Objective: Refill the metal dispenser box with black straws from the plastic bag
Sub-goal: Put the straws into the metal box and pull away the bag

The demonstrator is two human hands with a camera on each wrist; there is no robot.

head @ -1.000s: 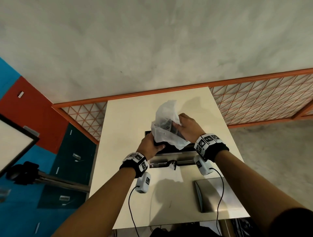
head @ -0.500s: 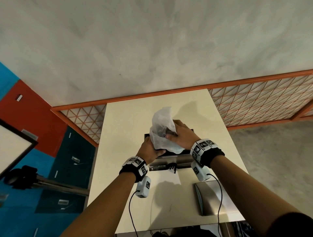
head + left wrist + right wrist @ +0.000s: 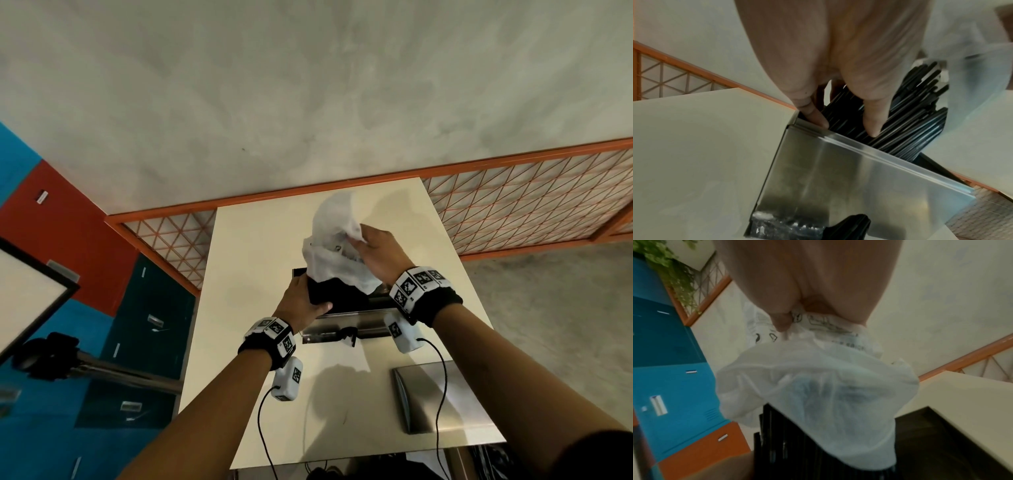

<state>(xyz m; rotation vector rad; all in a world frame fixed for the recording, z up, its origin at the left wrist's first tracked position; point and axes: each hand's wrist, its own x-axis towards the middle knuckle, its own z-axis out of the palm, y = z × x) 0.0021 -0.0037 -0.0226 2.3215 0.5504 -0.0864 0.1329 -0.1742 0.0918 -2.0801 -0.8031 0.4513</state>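
Head view shows a cream rectangular table with an open brushed-metal dispenser box standing near its middle. The left hand grips a thick bundle of thin black plastic straws at the box's left end; the left wrist view shows the thumb and fingers curled round the bundle, their tips pressed on the straws just above the shiny front wall of the box. The straws lean out of the box's open top, their lower ends inside it and their upper ends tilted up and away.

The right hand pinches the crumpled upper part of a thin white translucent plastic bag with dark printing. Right wrist view has the fingers closed tight on a fold of the bag, which hangs loose over the top of the straw bundle and covers only its upper end. Whether any straws lie deeper in the bag cannot be told.

Nearer the person, on the table's right side, lies a flat brushed-metal lid, well apart from the box. An orange-framed mesh railing runs behind the table, and blue and orange lockers stand to the left.
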